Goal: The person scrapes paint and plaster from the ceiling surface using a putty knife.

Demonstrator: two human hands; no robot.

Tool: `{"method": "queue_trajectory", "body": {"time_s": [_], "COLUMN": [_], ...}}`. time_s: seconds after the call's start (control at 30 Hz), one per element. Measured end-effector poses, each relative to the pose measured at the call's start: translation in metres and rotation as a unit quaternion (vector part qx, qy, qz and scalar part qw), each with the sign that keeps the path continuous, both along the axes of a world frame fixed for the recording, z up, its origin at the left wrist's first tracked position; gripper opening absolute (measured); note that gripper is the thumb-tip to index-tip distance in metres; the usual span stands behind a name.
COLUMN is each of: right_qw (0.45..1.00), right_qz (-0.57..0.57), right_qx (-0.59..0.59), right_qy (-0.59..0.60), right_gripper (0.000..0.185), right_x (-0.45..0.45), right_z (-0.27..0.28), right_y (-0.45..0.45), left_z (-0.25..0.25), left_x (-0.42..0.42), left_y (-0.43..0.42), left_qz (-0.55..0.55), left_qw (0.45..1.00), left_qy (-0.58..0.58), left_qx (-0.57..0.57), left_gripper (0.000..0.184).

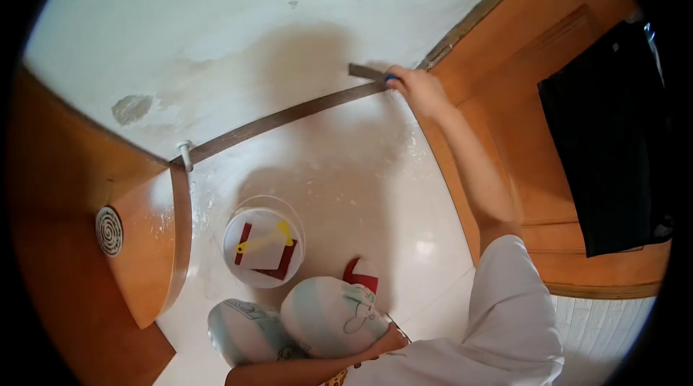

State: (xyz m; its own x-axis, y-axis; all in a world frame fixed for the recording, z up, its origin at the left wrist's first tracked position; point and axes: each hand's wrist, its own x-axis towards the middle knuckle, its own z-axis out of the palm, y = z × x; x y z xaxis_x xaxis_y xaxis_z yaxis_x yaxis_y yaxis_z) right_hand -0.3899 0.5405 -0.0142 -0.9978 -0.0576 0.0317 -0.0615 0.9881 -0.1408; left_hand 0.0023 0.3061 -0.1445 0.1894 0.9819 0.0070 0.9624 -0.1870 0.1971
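My right hand is closed around the blue handle of a putty knife, close to the corner where the white wall meets the wooden panelling. The knife's flat dark blade points left, in front of the wall just above the dark baseboard. Whether the blade touches the wall I cannot tell. My left hand rests low by my knee, partly hidden by the patterned trousers; its fingers and anything in them are not clear.
A white bucket with red and yellow items on top stands on the pale floor. Beside my knee lies a red and white object. A short pipe sticks out at the left corner. Black cloth hangs on the wooden panel at right.
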Motion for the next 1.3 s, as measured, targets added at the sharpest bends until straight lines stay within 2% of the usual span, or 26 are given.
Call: {"method": "queue_trajectory", "body": {"time_s": [0.1,0.2,0.23,0.3,0.37,0.43,0.5,0.57,0.63,0.7,0.83,0.87,0.93,1.03,1.13,1.23,1.3], "right_qw": [0.992,0.976,0.971,0.96,0.958,0.955,0.948,0.957,0.963,0.968,0.974,0.96,0.912,0.935,0.943,0.948,0.951], "right_qz": [0.024,0.049,0.059,0.081,0.086,0.092,0.094,0.067,0.051,0.056,0.212,0.258,0.327,0.304,0.196,0.081,0.053], "right_qx": [0.03,0.094,0.101,0.115,0.119,0.112,0.091,0.095,0.1,0.11,-0.041,-0.055,-0.041,-0.043,-0.033,-0.056,-0.049], "right_qy": [0.122,0.188,0.206,0.244,0.247,0.259,0.292,0.267,0.243,0.219,0.071,0.094,0.246,0.174,0.266,0.302,0.302], "right_gripper": [0.022,0.025,0.024,0.023,0.022,0.021,0.021,0.02,0.019,0.018,0.025,0.02,0.011,0.014,0.022,0.025,0.026], "right_x": [-0.016,-0.051,-0.064,-0.083,-0.084,-0.08,-0.078,-0.078,-0.08,-0.086,-0.104,-0.071,-0.076,-0.073,-0.07,-0.07,-0.065], "right_z": [0.015,0.026,0.022,0.018,0.014,0.009,-0.001,-0.001,0.004,0.01,-0.051,-0.016,-0.039,-0.063,-0.064,-0.052,-0.04], "right_y": [0.029,0.026,0.028,0.026,0.021,0.02,0.022,0.021,0.024,0.024,-0.079,-0.113,-0.168,-0.146,-0.078,-0.024,-0.006], "left_z": [0.002,-0.006,-0.002,0.005,-0.03,-0.036,-0.015,0.021,0.025,0.007,0.009,0.007,0.01,0.009,0.004,0.002,0.001], "left_x": [-0.002,-0.012,-0.014,-0.018,0.007,0.02,0.021,0.002,0.001,0.021,0.014,0.007,-0.004,-0.015,-0.019,-0.021,-0.021], "left_y": [0.005,0.004,0.004,0.004,0.001,0.007,0.009,0.01,0.009,0.012,0.015,0.012,0.008,0.004,0.002,0.003,0.004], "left_qz": [-0.026,0.054,0.036,0.003,0.007,0.003,-0.014,0.015,0.027,0.027,0.026,0.018,0.014,0.015,0.015,0.018,0.018], "left_qw": [0.999,0.983,0.992,1.0,0.999,0.999,0.999,0.996,0.995,0.999,0.999,0.999,1.0,1.0,1.0,0.999,0.999], "left_qy": [0.013,-0.005,0.003,0.02,-0.034,-0.042,0.008,-0.087,-0.091,-0.003,0.013,0.012,0.008,0.002,0.0,-0.016,-0.024], "left_qx": [-0.017,0.176,0.125,0.023,0.034,0.014,-0.045,0.01,0.011,-0.03,-0.029,-0.027,-0.025,-0.025,-0.027,-0.031,-0.032], "left_gripper": [0.011,0.008,0.007,0.018,0.018,0.018,0.018,0.02,0.021,0.022,0.022,0.022,0.023,0.023,0.023,0.023,0.023]}}
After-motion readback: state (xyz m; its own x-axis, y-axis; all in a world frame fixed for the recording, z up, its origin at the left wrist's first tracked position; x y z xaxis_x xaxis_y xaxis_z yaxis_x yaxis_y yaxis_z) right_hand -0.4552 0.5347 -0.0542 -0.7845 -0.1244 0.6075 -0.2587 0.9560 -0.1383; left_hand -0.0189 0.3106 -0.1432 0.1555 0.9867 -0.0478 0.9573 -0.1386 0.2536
